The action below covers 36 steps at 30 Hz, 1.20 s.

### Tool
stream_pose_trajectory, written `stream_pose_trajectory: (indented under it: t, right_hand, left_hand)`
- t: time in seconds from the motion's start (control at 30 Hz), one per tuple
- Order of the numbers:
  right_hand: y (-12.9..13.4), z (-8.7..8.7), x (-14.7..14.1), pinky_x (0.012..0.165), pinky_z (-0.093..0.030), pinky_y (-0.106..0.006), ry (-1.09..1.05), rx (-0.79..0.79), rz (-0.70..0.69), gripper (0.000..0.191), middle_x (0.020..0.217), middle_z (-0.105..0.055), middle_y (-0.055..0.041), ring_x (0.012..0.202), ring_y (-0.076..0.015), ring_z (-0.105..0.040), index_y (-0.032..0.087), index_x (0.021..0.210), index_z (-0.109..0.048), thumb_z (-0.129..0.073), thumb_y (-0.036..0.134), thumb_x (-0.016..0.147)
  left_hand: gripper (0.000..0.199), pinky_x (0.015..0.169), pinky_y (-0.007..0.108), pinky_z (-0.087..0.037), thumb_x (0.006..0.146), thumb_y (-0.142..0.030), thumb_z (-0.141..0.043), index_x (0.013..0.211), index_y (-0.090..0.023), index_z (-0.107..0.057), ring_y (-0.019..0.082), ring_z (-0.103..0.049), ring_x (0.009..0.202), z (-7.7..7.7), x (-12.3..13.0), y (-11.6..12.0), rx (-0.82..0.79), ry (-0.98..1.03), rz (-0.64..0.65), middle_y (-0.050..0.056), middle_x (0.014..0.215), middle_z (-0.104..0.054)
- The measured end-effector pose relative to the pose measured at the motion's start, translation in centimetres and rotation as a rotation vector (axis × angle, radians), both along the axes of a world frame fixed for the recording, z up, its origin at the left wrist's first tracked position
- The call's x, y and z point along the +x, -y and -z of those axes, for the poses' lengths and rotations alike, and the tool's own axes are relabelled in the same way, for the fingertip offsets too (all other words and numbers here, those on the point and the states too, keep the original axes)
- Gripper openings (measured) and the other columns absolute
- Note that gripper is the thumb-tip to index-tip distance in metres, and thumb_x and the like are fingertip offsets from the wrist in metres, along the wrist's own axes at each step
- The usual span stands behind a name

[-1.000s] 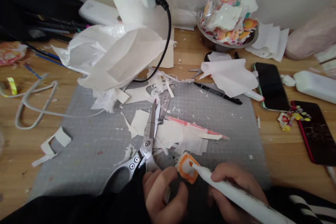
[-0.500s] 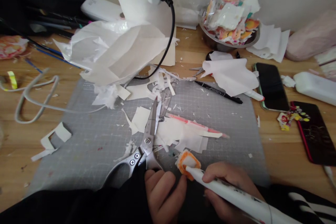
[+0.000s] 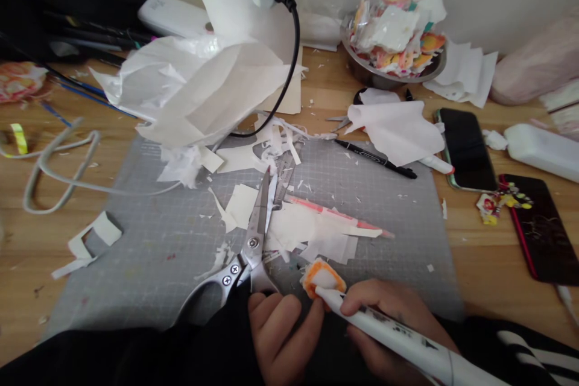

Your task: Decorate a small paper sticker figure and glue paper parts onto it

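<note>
The right grip (image 3: 407, 307) grasps a marker (image 3: 398, 335), tip against the orange-rimmed piece (image 3: 326, 277); the curled left grip (image 3: 283, 333) meets its edge; whether clasping, I cannot tell.

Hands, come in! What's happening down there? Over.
Right hand gripping white marker, tip at orange-edged piece. Left hand by its lower edge. Scissors beside left hand.

Marker (image 3: 398, 333): smooth plastic. Scissors (image 3: 253, 244): smooth metal. Mat (image 3: 154, 253): matt. Table (image 3: 479, 259): grained wood. Far-left crumpled sheet (image 3: 203, 87): glossy. Far-right bowl (image 3: 384, 77): shiny metal.
</note>
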State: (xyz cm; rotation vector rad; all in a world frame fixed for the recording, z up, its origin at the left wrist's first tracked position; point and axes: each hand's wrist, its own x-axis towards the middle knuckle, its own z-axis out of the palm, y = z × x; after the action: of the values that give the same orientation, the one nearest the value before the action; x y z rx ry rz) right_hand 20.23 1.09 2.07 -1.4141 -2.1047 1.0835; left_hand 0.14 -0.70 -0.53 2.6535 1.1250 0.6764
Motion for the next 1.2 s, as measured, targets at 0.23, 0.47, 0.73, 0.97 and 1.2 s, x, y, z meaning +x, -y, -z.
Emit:
stream_pose_trajectory:
  t: [0.23,0.47,0.73,0.97,1.2]
  right_hand:
    - [-0.1,-0.2,-0.4,0.042,-0.046,-0.014,-0.003,0.057,0.074,0.022,0.054,-0.069,0.0068,0.042,-0.011,-0.063,0.024,0.07,-0.059,-0.048,0.009,0.057]
    - [0.1,-0.4,-0.5,0.04,-0.043,-0.009,-0.032,-0.015,0.127,0.024,0.048,-0.064,0.0083,0.036,-0.0059,-0.057,0.023,0.073,-0.058,-0.046,0.007,0.059]
    - [-0.1,-0.5,-0.2,0.035,-0.039,-0.012,-0.015,-0.107,0.215,0.014,0.044,-0.058,0.0075,0.034,-0.0069,-0.053,0.022,0.073,-0.056,-0.048,0.013,0.067]
    - [0.1,-0.3,0.2,0.034,-0.038,-0.012,-0.057,-0.07,0.281,0.012,0.042,-0.055,0.0088,0.032,-0.0066,-0.049,0.023,0.075,-0.054,-0.05,0.014,0.069]
    - [-0.5,-0.2,0.4,0.049,-0.049,-0.012,-0.05,0.235,0.042,0.019,0.06,-0.07,0.005,0.047,-0.0089,-0.064,0.024,0.077,-0.058,-0.056,0.012,0.063]
  left_hand:
    - [0.024,0.05,0.025,-0.038,0.093,-0.017,-0.038,0.102,-0.012,-0.06,0.01,-0.052,0.054,0.1,-0.1,-0.2,0.008,-0.015,0.025,-0.001,0.065,-0.058]
    - [0.024,0.047,0.026,-0.032,0.093,-0.012,-0.036,0.103,-0.01,-0.058,0.01,-0.05,0.05,-0.1,0.1,-0.4,-0.001,-0.045,0.043,-0.003,0.061,-0.055]
    - [0.029,0.047,0.028,-0.029,0.093,-0.009,-0.031,0.102,-0.012,-0.059,0.011,-0.049,0.048,0.5,0.5,0.0,0.045,-0.009,-0.006,-0.003,0.058,-0.055]
    - [0.031,0.047,0.028,-0.029,0.094,-0.01,-0.028,0.105,-0.012,-0.057,0.011,-0.048,0.048,0.6,0.3,0.1,0.022,-0.036,0.009,-0.004,0.059,-0.053]
    - [0.023,0.047,0.028,-0.031,0.091,-0.012,-0.04,0.104,-0.01,-0.059,0.011,-0.048,0.05,0.4,0.2,-0.2,0.059,-0.04,0.03,-0.004,0.06,-0.054]
